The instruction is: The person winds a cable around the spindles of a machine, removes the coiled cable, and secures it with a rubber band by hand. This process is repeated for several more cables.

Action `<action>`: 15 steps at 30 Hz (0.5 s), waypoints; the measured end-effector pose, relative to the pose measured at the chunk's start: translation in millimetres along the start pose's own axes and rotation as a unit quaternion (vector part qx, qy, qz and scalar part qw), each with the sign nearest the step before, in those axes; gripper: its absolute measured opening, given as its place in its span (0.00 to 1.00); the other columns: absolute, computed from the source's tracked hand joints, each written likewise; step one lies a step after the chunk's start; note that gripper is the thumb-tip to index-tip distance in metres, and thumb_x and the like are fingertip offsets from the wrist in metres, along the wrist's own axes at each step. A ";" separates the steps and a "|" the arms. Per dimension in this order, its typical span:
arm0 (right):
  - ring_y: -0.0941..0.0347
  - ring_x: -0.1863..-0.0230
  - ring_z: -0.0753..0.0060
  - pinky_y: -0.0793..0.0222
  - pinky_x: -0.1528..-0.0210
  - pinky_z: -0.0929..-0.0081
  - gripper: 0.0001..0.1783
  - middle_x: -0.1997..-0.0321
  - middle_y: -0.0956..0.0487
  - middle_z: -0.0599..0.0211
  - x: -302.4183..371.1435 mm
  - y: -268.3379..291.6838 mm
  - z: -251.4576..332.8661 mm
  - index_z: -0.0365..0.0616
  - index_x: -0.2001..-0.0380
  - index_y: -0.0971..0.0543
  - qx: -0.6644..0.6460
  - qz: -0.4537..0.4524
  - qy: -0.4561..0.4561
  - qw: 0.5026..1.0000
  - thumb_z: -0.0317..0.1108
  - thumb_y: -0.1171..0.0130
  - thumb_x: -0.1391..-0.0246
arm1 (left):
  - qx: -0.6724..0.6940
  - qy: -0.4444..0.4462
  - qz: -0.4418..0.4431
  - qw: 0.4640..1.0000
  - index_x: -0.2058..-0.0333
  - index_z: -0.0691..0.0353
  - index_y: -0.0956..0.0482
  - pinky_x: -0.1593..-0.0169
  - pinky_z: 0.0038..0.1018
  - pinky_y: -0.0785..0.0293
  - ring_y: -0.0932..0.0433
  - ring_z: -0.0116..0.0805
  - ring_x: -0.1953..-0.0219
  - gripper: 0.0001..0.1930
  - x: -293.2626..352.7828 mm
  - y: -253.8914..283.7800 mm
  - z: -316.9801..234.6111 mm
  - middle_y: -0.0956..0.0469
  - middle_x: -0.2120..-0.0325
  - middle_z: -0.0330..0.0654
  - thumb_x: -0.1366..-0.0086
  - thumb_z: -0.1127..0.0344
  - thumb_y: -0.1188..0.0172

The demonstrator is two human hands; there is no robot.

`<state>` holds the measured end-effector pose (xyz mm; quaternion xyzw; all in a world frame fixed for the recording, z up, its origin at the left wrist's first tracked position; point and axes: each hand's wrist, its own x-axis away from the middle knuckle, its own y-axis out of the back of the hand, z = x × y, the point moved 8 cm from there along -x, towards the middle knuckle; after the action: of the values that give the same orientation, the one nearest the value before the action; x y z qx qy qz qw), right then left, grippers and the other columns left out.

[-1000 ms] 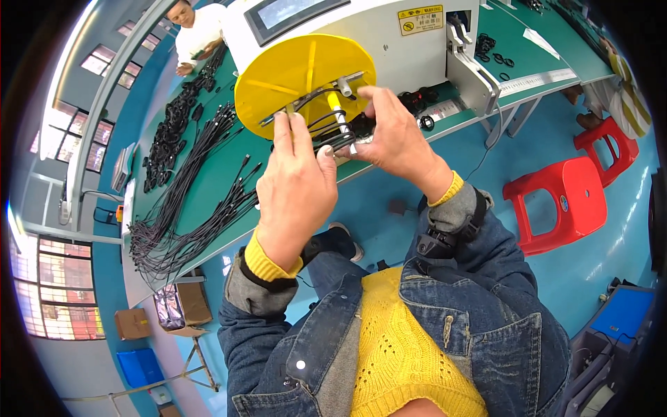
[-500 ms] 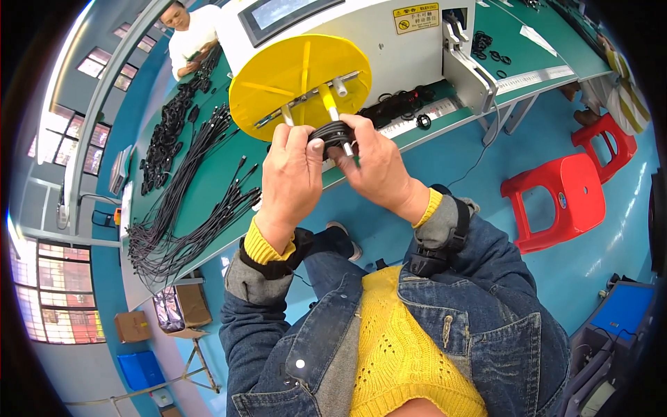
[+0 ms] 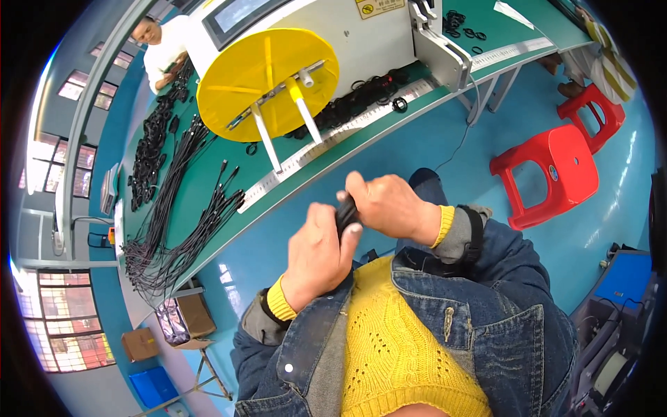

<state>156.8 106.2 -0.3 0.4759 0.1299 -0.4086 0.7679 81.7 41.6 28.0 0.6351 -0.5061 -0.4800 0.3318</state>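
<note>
Between my hands, in front of my chest, is a small coil of black cable [image 3: 346,214]. My left hand [image 3: 316,250] closes on its left side with thumb and fingers. From the right, my right hand [image 3: 389,205] grips the same coil, and its fingers cover part of it. Beyond the hands stands a winding machine with a yellow disc [image 3: 267,76]. Two bare prongs, a metal one [image 3: 266,135] and a partly yellow one [image 3: 306,115], stick out of the disc toward me.
A green table [image 3: 229,187] carries long loose black cables [image 3: 174,174] at left and wound coils [image 3: 149,139] behind them. A ruler strip [image 3: 347,135] runs along its front edge. Red stools [image 3: 556,174] stand at right. Another person [image 3: 167,52] works at the far left.
The black cable coil has come off the machine's prongs. Both my hands have drawn it back toward my body, and the view has shifted slightly.
</note>
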 end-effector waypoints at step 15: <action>0.29 0.81 0.48 0.35 0.80 0.59 0.14 0.85 0.28 0.53 58.2 -69.7 -39.0 0.38 0.72 0.36 -0.103 0.184 -0.046 0.976 0.33 0.45 0.58 | 0.533 0.306 0.401 0.680 0.58 0.65 0.36 0.73 0.20 0.30 0.26 0.26 0.76 0.20 45.7 -136.0 32.4 0.29 0.69 0.42 0.46 0.64 0.39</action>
<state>148.6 94.7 -98.1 0.3906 0.0462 -0.2659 0.8801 96.4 36.0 -118.2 0.5524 -0.7528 0.2705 0.2344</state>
